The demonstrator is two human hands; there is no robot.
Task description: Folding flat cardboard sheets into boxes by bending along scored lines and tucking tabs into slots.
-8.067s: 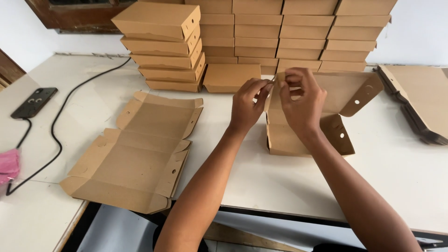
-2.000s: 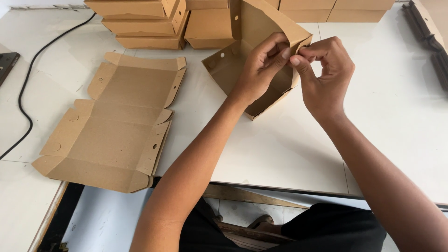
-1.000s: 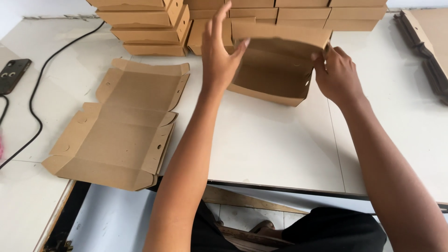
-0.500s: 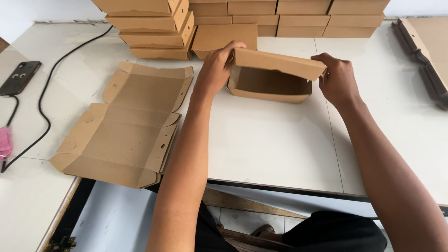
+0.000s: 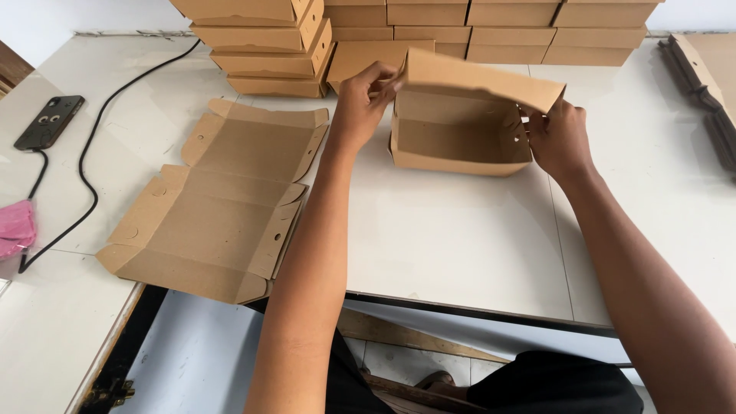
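Matte brown cardboard box (image 5: 460,134), rectangular, hollow inside, lid flap half raised. Left hand (image 5: 360,103) pinches its left wall; right hand (image 5: 558,138) grips right wall. Flat die-cut blank (image 5: 218,203) lies beside.

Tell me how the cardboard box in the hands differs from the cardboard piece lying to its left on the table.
The folded box stands up with walls and a half-open lid; the flat blank lies unfolded on the white table. The left hand and right hand hold the folded box at its ends, while nothing touches the flat blank. The flat blank covers more table and overhangs the near edge; the folded box sits well in from that edge. Both are plain brown cardboard.
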